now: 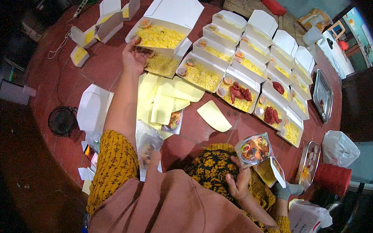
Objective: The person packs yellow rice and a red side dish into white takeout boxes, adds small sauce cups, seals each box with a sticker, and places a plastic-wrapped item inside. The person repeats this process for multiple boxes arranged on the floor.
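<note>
My left hand grips the near left corner of an open white food box filled with yellow rice and small sauce cups. That box is raised and tilted over another rice box, partly hiding it. Above my lap, my right hand has its fingers curled at the lower edge of a clear plastic packet with a printed food picture. To the right of the left hand's box, open rice boxes stand in overlapping rows. Red pieces of food lie on the rice in some of them.
Yellow paper sheets lie before me, with a loose one nearby. More boxes stand at upper left, near a small black fan. At right are a metal tray, a tray with small cups and a plastic bag.
</note>
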`<state>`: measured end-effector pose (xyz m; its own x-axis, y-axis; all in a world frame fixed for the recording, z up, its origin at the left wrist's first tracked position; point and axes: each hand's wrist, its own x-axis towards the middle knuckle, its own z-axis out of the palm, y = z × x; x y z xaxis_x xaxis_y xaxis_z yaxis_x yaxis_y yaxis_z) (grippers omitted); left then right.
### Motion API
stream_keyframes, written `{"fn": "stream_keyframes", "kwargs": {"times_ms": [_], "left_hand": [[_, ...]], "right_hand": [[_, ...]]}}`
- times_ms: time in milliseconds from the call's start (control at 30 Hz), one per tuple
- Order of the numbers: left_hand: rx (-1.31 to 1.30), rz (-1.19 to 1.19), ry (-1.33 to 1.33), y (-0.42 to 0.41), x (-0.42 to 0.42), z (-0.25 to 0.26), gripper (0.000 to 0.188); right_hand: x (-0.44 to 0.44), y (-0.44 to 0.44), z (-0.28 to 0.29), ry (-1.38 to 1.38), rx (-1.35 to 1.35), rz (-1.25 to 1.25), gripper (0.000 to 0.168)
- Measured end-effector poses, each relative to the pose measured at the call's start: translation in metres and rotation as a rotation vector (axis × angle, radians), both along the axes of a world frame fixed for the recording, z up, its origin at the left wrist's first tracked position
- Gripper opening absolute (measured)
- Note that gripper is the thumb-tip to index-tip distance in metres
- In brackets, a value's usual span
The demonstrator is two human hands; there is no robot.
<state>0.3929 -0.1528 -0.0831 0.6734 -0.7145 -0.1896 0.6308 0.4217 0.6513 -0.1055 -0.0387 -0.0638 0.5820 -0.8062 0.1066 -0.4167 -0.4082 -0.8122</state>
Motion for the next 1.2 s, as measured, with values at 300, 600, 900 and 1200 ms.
{"fn": "stream_keyframes", "kwargs": {"times_ms": [300,600,900,1200], "left_hand": [[0.077,0.042,0.037,-0.083,0.061,-0.087,0.037],[0.376,-0.030,-0.171,-0.108,0.075,-0.116,0.041],[0.824,-0.143,-0.376,-0.116,0.071,-0.098,0.026],[0.887,-0.115,-0.577,-0.104,0.051,-0.082,0.033]], "right_hand": [[0.003,-0.032,-0.012,0.103,0.097,0.025,0.050],[0.000,-0.026,-0.042,-0.015,0.281,-0.123,0.047],[-0.007,-0.025,-0.039,0.037,0.101,-0.027,0.042],[-0.025,-0.013,-0.065,0.010,0.125,-0.060,0.030]]}}
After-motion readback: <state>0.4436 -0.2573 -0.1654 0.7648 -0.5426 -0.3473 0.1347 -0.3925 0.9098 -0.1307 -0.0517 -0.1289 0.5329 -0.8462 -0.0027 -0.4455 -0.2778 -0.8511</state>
